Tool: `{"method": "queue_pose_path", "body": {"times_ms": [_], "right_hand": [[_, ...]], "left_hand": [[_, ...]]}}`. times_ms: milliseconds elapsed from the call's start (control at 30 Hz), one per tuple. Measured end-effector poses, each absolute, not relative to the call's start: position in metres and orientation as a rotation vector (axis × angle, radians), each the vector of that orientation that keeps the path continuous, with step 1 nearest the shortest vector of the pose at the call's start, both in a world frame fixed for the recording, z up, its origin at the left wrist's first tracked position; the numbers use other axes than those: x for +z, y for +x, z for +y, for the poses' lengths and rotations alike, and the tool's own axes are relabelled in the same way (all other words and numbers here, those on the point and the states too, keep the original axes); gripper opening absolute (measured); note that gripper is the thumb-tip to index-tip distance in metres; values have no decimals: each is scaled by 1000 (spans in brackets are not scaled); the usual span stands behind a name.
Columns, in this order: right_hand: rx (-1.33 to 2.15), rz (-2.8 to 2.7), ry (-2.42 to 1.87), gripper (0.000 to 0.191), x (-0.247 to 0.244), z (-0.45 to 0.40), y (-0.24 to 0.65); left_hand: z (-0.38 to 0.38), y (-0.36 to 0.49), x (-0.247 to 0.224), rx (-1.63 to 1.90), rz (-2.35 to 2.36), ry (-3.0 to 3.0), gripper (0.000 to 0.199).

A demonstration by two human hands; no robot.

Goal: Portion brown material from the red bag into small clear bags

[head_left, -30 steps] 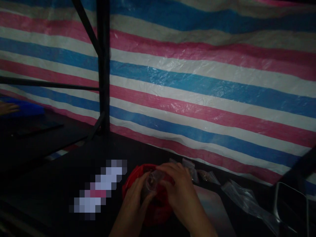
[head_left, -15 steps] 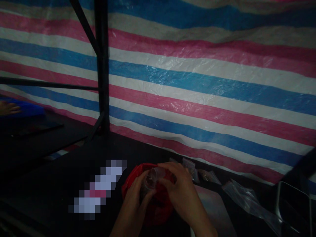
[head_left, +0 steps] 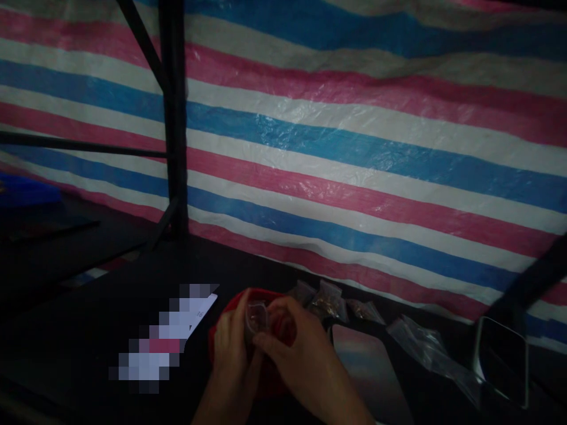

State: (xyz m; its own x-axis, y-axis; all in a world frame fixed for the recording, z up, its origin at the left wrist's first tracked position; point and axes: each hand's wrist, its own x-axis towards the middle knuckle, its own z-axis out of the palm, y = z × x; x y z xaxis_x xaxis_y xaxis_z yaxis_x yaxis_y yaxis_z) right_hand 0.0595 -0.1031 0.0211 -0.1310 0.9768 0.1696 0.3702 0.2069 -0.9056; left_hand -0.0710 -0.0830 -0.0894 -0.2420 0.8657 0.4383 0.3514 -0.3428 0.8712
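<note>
A small clear plastic cup (head_left: 257, 317) is held over a red container (head_left: 225, 307). My left hand (head_left: 233, 342) has its fingers wrapped round the cup's left side. My right hand (head_left: 295, 348) pinches the cup's right edge between thumb and fingers. What lies inside the cup is too dark to make out. Both hands cover much of the red container beneath them.
Small clear bags of parts (head_left: 328, 300) lie behind the hands. To the right are a flat pale panel (head_left: 367, 366), an elongated clear bag (head_left: 420, 342) and a dark rimmed tray (head_left: 502, 361). A blurred paper (head_left: 195, 316) lies left. Striped sheeting hangs behind.
The view has shifted slightly to the right. My right hand has moved closer to my left, and its fingers now meet the cup's edge. Another person's hand at far left is largely out of view.
</note>
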Motion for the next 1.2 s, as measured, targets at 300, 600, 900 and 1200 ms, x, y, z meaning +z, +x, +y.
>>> {"method": "queue_pose_path", "body": {"times_ms": [300, 600, 900, 1200], "right_hand": [[645, -1404, -1418, 24, 28, -134, 144], [406, -1319, -1691, 32, -11, -142, 234], [173, -1211, -1635, 43, -30, -139, 266], [163, -1167, -1577, 41, -40, -141, 273]], "left_hand": [[-105, -22, -94, 1394, 1266, 2254, 83], [-118, -21, -101, 1394, 1352, 2509, 62], [-120, -10, -81, 1719, 1191, 2495, 31], [-118, -14, -82, 1782, 1097, 2497, 28]]}}
